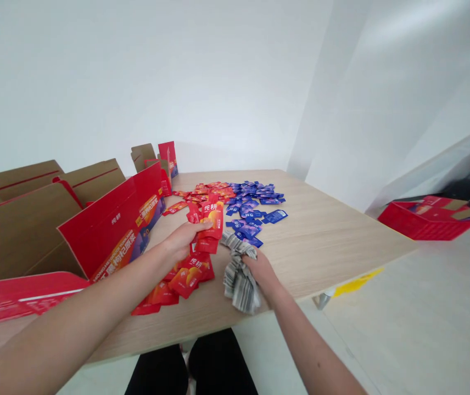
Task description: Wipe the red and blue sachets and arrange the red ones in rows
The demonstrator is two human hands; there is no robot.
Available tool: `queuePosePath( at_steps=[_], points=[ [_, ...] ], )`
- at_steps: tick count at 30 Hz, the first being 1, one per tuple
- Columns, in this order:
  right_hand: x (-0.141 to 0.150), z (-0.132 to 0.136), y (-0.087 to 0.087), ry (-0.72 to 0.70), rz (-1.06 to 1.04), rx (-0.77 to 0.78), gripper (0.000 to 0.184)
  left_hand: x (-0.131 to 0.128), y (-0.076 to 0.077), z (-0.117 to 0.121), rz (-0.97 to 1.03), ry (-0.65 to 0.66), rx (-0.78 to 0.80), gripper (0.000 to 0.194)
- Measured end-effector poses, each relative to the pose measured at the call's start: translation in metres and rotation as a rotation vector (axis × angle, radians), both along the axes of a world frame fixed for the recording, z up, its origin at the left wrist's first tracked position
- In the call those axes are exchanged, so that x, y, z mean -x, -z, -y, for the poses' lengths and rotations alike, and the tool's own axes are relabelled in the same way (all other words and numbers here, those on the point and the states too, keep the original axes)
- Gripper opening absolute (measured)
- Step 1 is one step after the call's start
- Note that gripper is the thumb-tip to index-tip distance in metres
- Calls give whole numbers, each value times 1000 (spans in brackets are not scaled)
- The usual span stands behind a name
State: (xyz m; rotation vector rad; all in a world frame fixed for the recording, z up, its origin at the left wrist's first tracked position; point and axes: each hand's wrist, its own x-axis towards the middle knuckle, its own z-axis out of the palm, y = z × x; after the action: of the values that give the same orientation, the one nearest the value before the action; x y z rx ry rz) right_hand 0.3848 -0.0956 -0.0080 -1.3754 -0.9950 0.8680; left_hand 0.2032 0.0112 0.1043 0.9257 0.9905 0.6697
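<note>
Two hands work in my view above the wooden counter. My left hand is nearly closed, pinching a few red sachets so they stand clear of the loose red sachets below. My right hand is half curled, bunching a striped cloth against the counter. Blue sachets lie heaped just beyond, mostly apart from the red, apparently sorted by colour, with an open red carton to the left.

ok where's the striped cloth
In the head view, the striped cloth lies on the wooden table under the right hand, just below the blue sachets.
</note>
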Motion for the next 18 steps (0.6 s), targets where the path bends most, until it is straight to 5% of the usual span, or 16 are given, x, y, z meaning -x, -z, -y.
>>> queuePosePath(
  at_steps=[4, 9, 18],
  points=[
    [-41, -51, -1, -127, -35, 52, 21, 0, 11, 28, -90, 47, 110, 9],
    [-62, -85, -1, -1, -139, 3, 22, -12, 35, 54, -203, 73, 194, 10],
    [-91, -40, -19, 331, -411, -224, 23, -32, 78, 70, -247, 184, 241, 12]
  ],
)
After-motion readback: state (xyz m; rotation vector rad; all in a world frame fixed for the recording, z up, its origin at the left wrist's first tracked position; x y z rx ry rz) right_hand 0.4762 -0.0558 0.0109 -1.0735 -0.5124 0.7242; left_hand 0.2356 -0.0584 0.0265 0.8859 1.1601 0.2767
